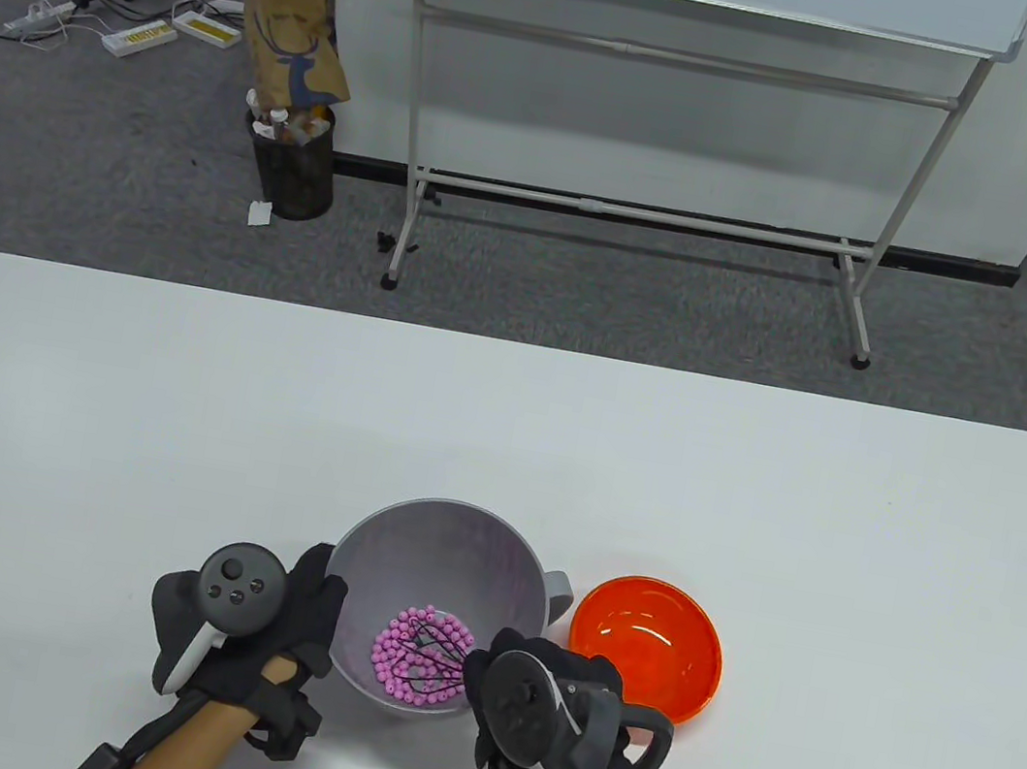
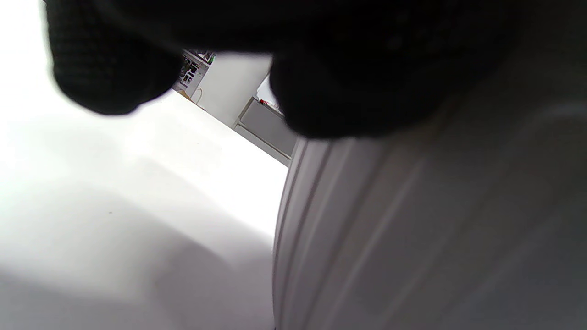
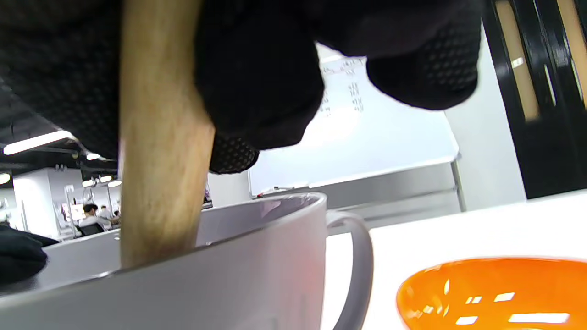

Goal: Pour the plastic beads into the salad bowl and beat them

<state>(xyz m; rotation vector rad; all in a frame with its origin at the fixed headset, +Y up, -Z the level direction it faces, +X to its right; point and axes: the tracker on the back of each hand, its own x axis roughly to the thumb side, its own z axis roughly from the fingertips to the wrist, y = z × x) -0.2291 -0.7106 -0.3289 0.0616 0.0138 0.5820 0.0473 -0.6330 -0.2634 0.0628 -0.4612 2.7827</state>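
No legible text. Whiteboard (image 3: 362, 137) bears faint marks, unreadable. Paper bag (image 1: 297, 45) shows deer print only.

Bright overhead office light, soft shadows on the white table (image 1: 504, 442); both wrist views blurred close up, gloves nearly black

whisk (image 1: 429, 656) in beads (image 1: 392, 669), salad bowl (image 1: 448, 541)

Salad bowl (image 1: 446, 550): pale grey, between hands. Beads (image 1: 418, 659): pink. Whisk (image 1: 431, 661): black wires, light wood handle. Small bowl (image 1: 647, 643) beside right hand (image 1: 551, 720): glossy orange. Gloves: black, dotted texture. Table (image 1: 504, 442): white.
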